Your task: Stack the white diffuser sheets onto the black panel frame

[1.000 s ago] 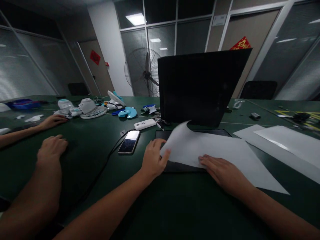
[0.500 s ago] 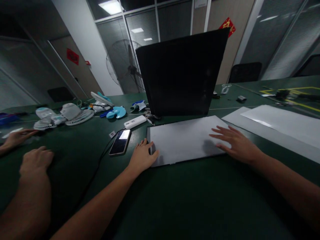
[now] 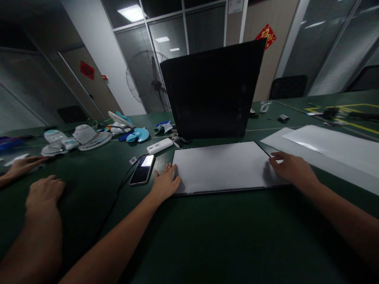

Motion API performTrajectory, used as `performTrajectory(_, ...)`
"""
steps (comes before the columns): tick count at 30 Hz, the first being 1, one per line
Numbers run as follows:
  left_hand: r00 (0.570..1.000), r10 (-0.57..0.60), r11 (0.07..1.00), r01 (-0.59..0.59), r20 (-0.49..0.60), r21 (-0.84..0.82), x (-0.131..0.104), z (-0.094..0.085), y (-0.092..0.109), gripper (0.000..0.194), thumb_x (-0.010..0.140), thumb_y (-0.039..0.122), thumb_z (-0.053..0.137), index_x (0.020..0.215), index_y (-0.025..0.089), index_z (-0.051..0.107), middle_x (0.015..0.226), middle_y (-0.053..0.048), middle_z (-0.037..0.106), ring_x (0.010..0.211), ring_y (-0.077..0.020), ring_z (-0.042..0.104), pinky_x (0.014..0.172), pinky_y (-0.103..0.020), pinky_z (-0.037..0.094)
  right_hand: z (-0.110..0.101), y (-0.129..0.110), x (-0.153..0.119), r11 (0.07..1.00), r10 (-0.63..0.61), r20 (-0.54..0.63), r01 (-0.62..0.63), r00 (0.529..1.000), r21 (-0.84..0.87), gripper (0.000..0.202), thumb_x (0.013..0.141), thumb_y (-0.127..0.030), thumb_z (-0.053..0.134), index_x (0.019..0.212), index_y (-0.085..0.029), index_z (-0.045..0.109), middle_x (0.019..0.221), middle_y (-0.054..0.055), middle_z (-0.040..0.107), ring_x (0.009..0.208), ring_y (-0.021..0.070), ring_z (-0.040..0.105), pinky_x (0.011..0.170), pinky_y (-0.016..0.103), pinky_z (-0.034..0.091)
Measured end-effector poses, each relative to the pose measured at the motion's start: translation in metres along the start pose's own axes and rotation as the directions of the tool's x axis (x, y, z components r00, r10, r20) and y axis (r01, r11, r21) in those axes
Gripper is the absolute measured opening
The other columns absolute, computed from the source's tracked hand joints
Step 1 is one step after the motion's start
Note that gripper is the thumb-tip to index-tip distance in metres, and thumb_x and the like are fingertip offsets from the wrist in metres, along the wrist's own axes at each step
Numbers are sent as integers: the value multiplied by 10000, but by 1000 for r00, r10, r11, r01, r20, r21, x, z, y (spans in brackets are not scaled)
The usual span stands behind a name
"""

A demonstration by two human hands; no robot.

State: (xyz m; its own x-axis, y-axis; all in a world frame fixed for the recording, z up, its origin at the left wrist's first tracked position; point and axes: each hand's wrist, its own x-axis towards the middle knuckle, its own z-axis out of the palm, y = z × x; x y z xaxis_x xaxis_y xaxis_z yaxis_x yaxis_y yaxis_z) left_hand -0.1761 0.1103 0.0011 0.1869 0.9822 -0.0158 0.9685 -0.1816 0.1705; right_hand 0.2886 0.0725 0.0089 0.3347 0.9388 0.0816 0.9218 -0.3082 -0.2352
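Observation:
A flat white panel with a thin dark frame lies on the green table in front of me. My left hand is at its left edge, thumb on the near corner side and fingers along the rim. At the right edge, my right hand has its fingers bent, thumb and forefinger on the rim; its underside is hidden. Just behind the panel stands a large black sheet-like screen, tilted upright. A phone and a white stick-shaped device lie left of the panel.
Large white sheets lie to the right. Small fan parts and a blue fan blade sit at the left. Another person's forearm and hand rest at the near left. A black cable runs past the phone.
My right hand has moved from lying spread on the white surface to the panel's right edge, its fingers now bent. The panel sits squarer, and my left hand has shifted slightly left.

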Motion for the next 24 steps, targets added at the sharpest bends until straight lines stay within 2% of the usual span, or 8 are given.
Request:
performTrajectory(4,1000,7,1000,-7,4,8,1,1,-1,629,1000,358,390,1588,134,377,1691,-199,308,1601,-313,236,1259,-667,141,-9,26,12,997,72,-38,-72,997,2,617,1011,-572,367,1450,-206,599,1278,127,717,1076,317,647,842,412,455)
performTrajectory(7,1000,21,1000,-21,6,7,1,2,2,654,991,361,410,1590,99,377,1690,-223,297,1606,-326,211,1265,-647,142,-7,55,21,992,7,-234,-35,972,-118,655,1026,-545,323,1468,-141,588,1435,201,605,1238,359,567,930,445,425)
performTrajectory(9,1000,19,1000,-19,2,1,0,2,3,654,984,355,424,1581,89,394,1684,-233,304,1606,-328,212,1272,-629,142,1,71,27,983,19,-294,-71,956,-167,717,1031,-547,291,1509,-70,534,1541,280,469,1395,411,434,1013,485,378)
performTrajectory(12,1000,5,1000,-5,-11,-19,0,1,4,630,990,363,423,1565,106,424,1676,-223,334,1599,-318,240,1279,-603,152,11,83,37,967,185,-192,-213,964,-140,810,1026,-593,238,1567,-23,435,1609,384,270,1501,482,267,1035,559,329)
performTrajectory(14,1000,-5,999,4,-22,-36,0,1,3,612,1001,379,411,1554,117,442,1669,-211,357,1593,-308,263,1281,-592,167,13,85,42,958,252,-100,-263,962,-117,834,1017,-624,233,1580,-38,417,1618,408,209,1493,499,281,1005,583,328)
performTrajectory(16,999,-14,999,12,-36,-50,1,1,1,592,1007,379,405,1539,124,460,1659,-200,382,1585,-302,290,1279,-587,187,9,84,45,955,269,-45,-272,962,-121,834,1008,-647,242,1559,-57,452,1589,404,279,1445,496,363,969,587,342)
performTrajectory(19,998,-16,998,12,-60,-63,2,2,0,568,1000,359,424,1522,144,483,1640,-171,428,1570,-305,327,1277,-573,212,-1,80,44,958,216,-5,-213,976,-189,766,1010,-637,241,1422,-89,585,1443,341,507,1350,480,462,935,568,367)
performTrajectory(24,996,8,998,-14,-83,-67,1,4,1,586,977,368,475,1533,185,486,1632,-109,462,1561,-326,340,1285,-538,213,-11,70,35,956,166,39,-151,985,-252,588,1041,-382,199,1190,-84,684,1150,290,652,1047,366,647,766,442,419)
